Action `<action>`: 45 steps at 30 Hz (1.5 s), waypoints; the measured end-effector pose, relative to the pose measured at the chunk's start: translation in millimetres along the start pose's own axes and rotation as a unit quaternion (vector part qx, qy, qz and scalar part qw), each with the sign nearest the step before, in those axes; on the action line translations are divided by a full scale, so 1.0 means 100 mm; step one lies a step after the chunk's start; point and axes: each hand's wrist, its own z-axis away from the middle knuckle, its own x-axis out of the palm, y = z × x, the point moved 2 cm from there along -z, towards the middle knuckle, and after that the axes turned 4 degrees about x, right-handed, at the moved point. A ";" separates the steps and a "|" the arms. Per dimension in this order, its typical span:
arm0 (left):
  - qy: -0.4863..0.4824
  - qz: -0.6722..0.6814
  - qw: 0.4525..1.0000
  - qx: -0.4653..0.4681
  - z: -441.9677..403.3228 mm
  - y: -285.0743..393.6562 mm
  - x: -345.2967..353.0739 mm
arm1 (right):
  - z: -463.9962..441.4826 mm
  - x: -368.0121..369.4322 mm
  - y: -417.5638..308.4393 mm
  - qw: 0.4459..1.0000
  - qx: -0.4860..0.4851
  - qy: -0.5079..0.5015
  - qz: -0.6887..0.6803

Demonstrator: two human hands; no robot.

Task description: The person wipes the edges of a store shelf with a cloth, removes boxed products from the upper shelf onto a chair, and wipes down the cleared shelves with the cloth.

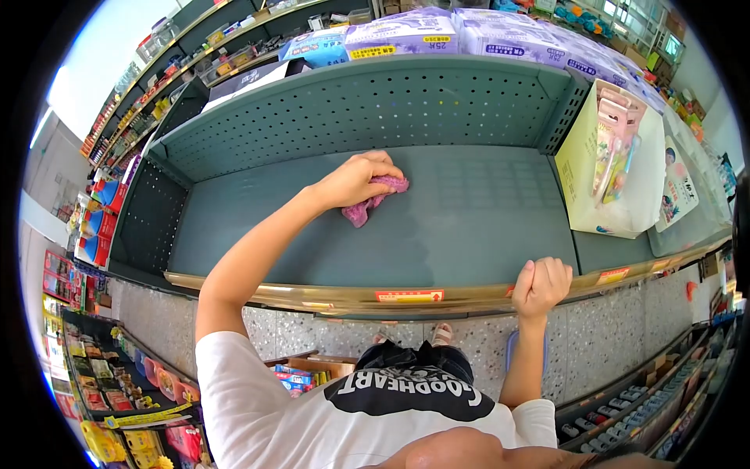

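My left hand point(362, 181) is closed around a crumpled pink-purple cloth point(361, 213), pressing it to the grey metal shelf point(484, 227) near its middle. Part of the cloth sticks out past the fingers on the right, and a loose end hangs below the palm. Faint wet-looking streaks show on the shelf surface to the right of the cloth. My right hand point(541, 287) makes a fist at the shelf's front edge, right of centre. Nothing shows in its fingers.
A perforated back panel point(367, 117) rises behind the shelf. On the right stands a pale box point(582, 180) with packaged toothbrushes, beside a clear plastic bin point(695, 211). Purple packs point(402, 35) line the far side. Price labels point(409, 296) run along the front rail.
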 end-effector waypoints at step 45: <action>0.226 -0.321 0.915 -0.090 -0.29 -0.35 0.22 | -0.01 -0.01 -0.01 1.000 0.015 -0.004 -0.001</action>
